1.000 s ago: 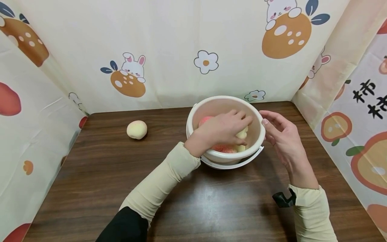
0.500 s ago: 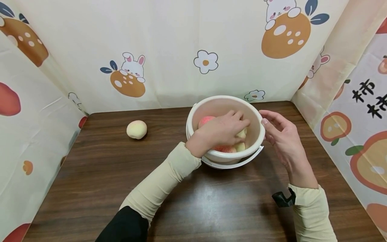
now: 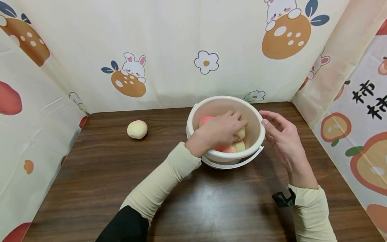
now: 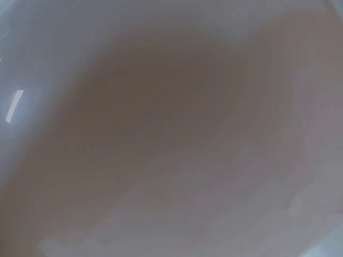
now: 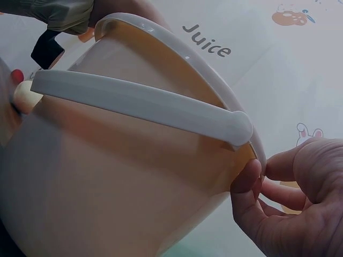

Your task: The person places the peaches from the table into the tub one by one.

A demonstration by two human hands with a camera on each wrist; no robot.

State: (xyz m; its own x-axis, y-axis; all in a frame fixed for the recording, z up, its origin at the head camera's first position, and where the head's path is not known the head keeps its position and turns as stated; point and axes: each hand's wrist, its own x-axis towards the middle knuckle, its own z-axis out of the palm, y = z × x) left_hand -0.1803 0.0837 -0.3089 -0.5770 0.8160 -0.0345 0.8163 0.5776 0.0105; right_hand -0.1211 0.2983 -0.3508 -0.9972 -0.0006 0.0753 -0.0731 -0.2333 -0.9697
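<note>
A white bucket (image 3: 223,156) stands toward the back of the table with several round fruits inside. Reaching over its near left side, my left hand (image 3: 219,130) has its fingers curled over a pale yellow peach-like fruit (image 3: 241,135), partly hidden beneath them. Another pale fruit (image 3: 239,146) lies just below, beside a reddish one (image 3: 225,148); a second reddish fruit (image 3: 206,120) shows behind the wrist. My right hand (image 3: 282,144) pinches the bucket's right rim between thumb and fingers, plainly seen in the right wrist view. The left wrist view is a dim blur.
One pale yellow fruit (image 3: 137,129) sits alone on the dark wooden table (image 3: 99,174), left of the bucket. The bucket's white handle (image 3: 235,166) hangs down at its front. Printed curtains (image 3: 169,33) enclose the back and both sides of the table.
My left fingers have drawn slightly inward to the left and curl more over the pale fruit, which has shifted a little. The right hand keeps its place on the rim.
</note>
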